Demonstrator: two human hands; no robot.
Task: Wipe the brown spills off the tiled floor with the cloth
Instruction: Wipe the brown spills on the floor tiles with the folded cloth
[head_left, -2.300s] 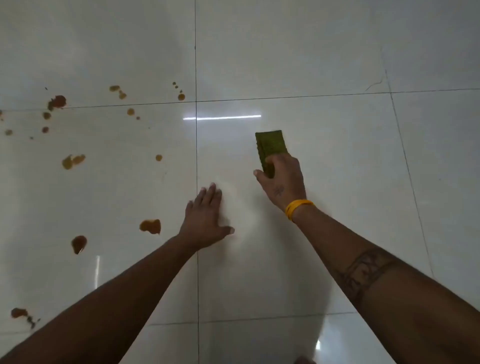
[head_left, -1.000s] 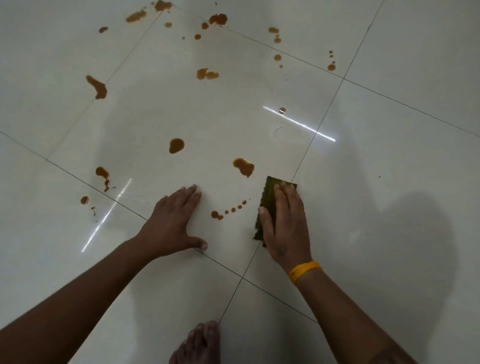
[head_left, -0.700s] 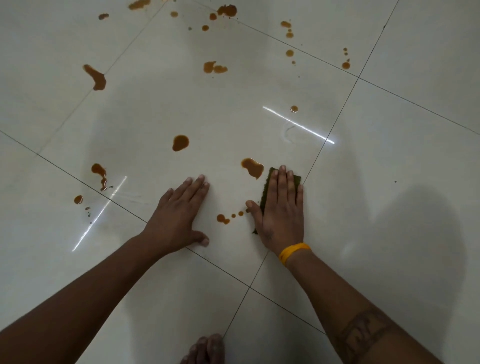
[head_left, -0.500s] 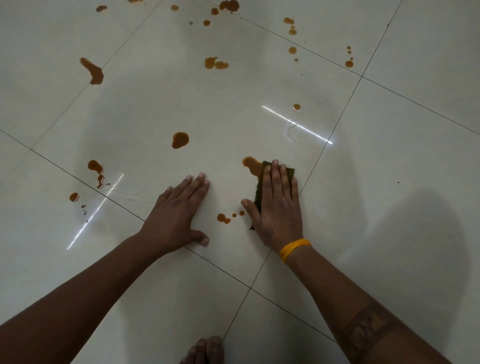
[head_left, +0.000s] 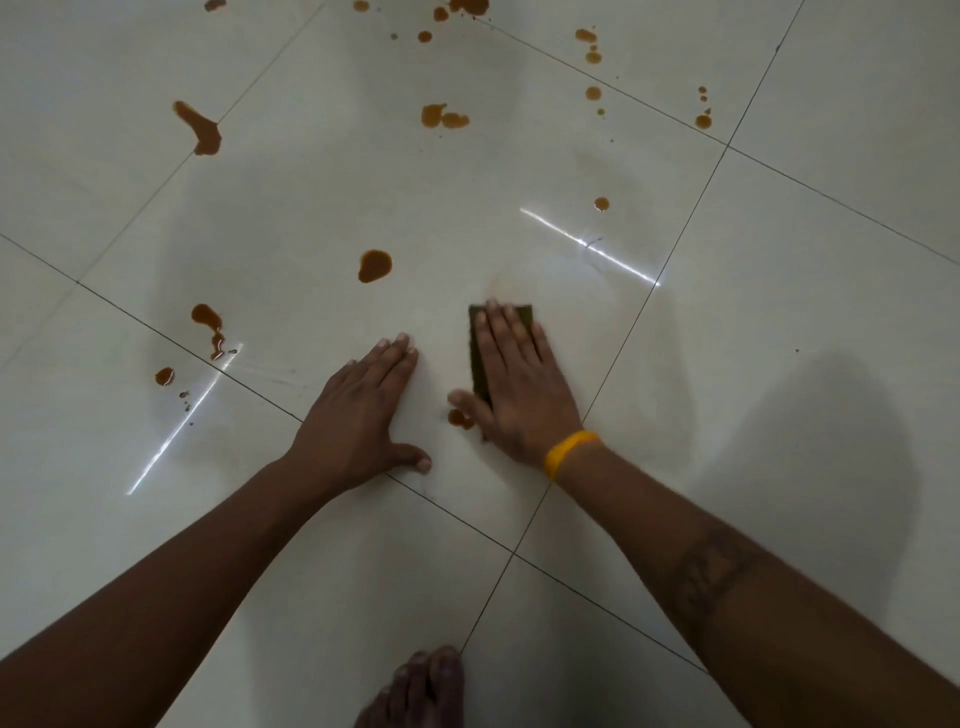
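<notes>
Since half a second back, the right hand (head_left: 519, 384) has pushed the cloth (head_left: 475, 358) left over the blob that sat at its far-left corner; that blob is gone, only a faint pinkish smear is left on the tile just past the fingertips (head_left: 493, 312). Left hand (head_left: 358, 415) hasn't shifted.

Cloth position: flat on the tiled floor (head_left: 779, 312), under the right palm, on the middle tile, near its right grout line. Only the far edge and left edge show, dark green.

Right hand: fingers straight, together, pressing down flat; thumb out to the left, tip next to a small brown spot (head_left: 460, 418) at the near-left edge of the cloth. Left hand: flat on the floor, fingers together, thumb spread, bracing.

Handling, my read: folded pad, light, soft, no stiffness of its own, so it needs full palm pressure or it bunches. Glossy tile plus wet spill = slides easily, may smear rather than lift. Best hold is palm centred with fingers over the leading edge.

Remaining: round spill (head_left: 374, 265) far-left of the cloth, streak (head_left: 210, 325) further left, many more at the far side.
</notes>
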